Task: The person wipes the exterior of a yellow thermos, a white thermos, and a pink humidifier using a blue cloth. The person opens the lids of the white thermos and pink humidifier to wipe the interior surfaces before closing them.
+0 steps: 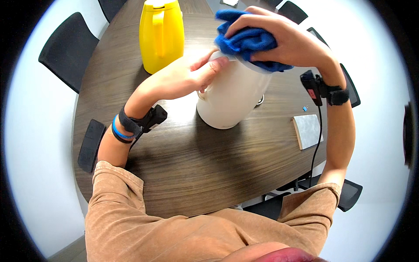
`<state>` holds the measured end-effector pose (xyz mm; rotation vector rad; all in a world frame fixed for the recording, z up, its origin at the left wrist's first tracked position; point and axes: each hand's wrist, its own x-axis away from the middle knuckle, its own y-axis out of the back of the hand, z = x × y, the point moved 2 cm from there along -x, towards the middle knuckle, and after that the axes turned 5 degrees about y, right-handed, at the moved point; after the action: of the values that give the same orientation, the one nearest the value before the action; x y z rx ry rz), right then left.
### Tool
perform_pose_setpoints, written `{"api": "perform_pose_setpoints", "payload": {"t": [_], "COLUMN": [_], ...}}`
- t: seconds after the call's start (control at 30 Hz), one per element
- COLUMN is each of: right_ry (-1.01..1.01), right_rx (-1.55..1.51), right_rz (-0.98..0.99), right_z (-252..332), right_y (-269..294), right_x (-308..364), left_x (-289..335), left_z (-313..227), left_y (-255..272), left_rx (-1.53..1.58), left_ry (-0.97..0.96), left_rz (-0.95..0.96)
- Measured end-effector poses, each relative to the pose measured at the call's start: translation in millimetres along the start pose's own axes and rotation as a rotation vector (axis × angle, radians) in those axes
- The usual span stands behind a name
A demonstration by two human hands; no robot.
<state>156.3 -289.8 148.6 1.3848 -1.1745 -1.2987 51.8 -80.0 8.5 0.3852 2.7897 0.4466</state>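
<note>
A white thermos jug point(233, 96) is in front of me over the middle of the table, leaning in the view; whether its base touches the tabletop I cannot tell. My left hand point(185, 78) grips its upper left side, with the thumb lying along the rim. Bunched in my right hand point(286, 41) is a blue cloth point(248, 41), pressed over the jug's top and hanging down its far right edge. The cloth hides much of the top.
A yellow jug point(161, 39) stands at the back left of the wooden table point(174, 174). Toward the right edge lies a notebook point(307, 131), with a small blue scrap point(305, 108) beyond it. Black chairs point(67, 52) surround the table. A cable point(315, 153) hangs from my right wrist.
</note>
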Motion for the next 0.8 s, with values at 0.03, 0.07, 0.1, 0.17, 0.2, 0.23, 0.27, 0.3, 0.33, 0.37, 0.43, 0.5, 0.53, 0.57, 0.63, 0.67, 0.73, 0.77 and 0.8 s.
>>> {"api": "perform_pose_setpoints", "payload": {"t": [0.03,0.07,0.1,0.17,0.2,0.23,0.27,0.3,0.33,0.37,0.43,0.5,0.53,0.57,0.63,0.67,0.73,0.77,0.8], "right_ry": [0.016,0.033,-0.051,-0.202,-0.208,-0.191,-0.174,-0.157,-0.139,-0.107,-0.042,-0.053,-0.104,-0.154,-0.143,-0.114,-0.093,-0.08,-0.067], "right_rx": [-0.001,-0.002,0.025,0.089,0.182,0.227,0.271,0.316,0.369,0.384,0.417,0.402,0.401,0.398,0.422,0.429,0.421,0.333,0.246], "right_rz": [0.012,0.024,0.032,0.052,0.003,0.029,0.056,0.082,0.052,0.073,0.115,0.119,0.132,0.144,0.153,0.161,0.204,0.223,0.242], "right_z": [0.5,0.1,-0.1,5.0,8.5,10.1,11.1,13.2,19.2,25.2,38.0,35.9,30.2,27.4,35.1,38.3,43.0,40.7,34.5], "right_y": [-2.2,-4.0,-5.7,-7.8,-7.6,-5.3,-2.2,-1.0,-1.8,-2.1,4.2,0.5,-3.4,-5.6,-2.7,-2.8,-2.1,1.7,7.8], "right_x": [-1.3,0.2,5.6,15.8,22.7,28.8,33.9,36.7,35.3,29.5,15.3,6.5,5.5,4.5,2.9,2.4,0.2,-1.4,-1.5], "left_x": [-0.6,0.0,-3.3,-4.0,-3.5,-3.0,-2.7,-2.7,-4.1,-3.7,-3.7,-2.6,-2.8,-2.8,-4.0,-4.0,-2.2,-0.8,0.3], "left_z": [0.6,0.7,0.6,0.4,-2.1,-6.8,-9.6,-9.9,-10.3,-9.5,-6.0,-7.0,-9.5,-10.7,-8.4,-6.9,-6.5,-6.3,-5.8], "left_y": [-0.2,0.8,-2.5,-1.8,-0.3,0.0,0.1,0.2,-0.8,0.2,-1.3,-3.3,-5.8,-7.8,-9.2,-8.4,-1.7,0.7,0.1], "left_rx": [-0.01,-0.02,-0.033,-0.059,-0.061,-0.057,-0.054,-0.066,-0.078,-0.094,-0.069,-0.053,-0.041,-0.03,-0.059,-0.074,-0.108,-0.127,-0.131], "left_ry": [-0.01,-0.018,-0.016,-0.017,0.003,0.021,0.039,0.046,0.05,0.062,0.023,-0.007,-0.019,-0.031,-0.026,-0.021,0.02,0.041,0.023], "left_rz": [-0.002,0.002,0.008,0.015,0.022,0.032,0.043,0.036,0.034,0.024,0.003,-0.021,-0.029,-0.037,-0.049,-0.059,-0.017,0.004,-0.004]}}
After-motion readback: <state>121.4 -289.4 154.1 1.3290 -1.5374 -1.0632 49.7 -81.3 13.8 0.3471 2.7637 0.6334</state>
